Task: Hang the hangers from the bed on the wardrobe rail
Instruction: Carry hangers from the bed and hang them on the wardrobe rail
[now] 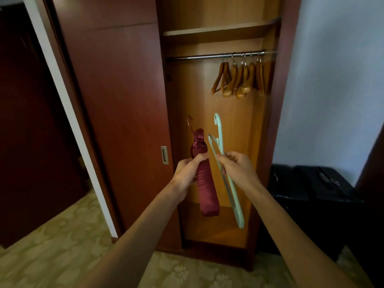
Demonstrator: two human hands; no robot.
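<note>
I stand before the open wardrobe. My left hand (190,169) grips a padded maroon satin hanger (205,183) held edge-on, its hook pointing up. My right hand (236,165) pinches a pale green plastic hanger (223,163), also edge-on, with its hook up and its lower end hanging toward the wardrobe floor. Both hangers are well below the chrome rail (203,57), which runs across the upper compartment. Several wooden hangers (239,80) hang bunched at the rail's right end; the rail's left part is bare.
A sliding wardrobe door (116,100) with a metal recessed handle (164,155) stands to the left. A shelf (218,31) sits above the rail. Black luggage (311,183) rests at the right by the wall. Patterned flooring lies underfoot.
</note>
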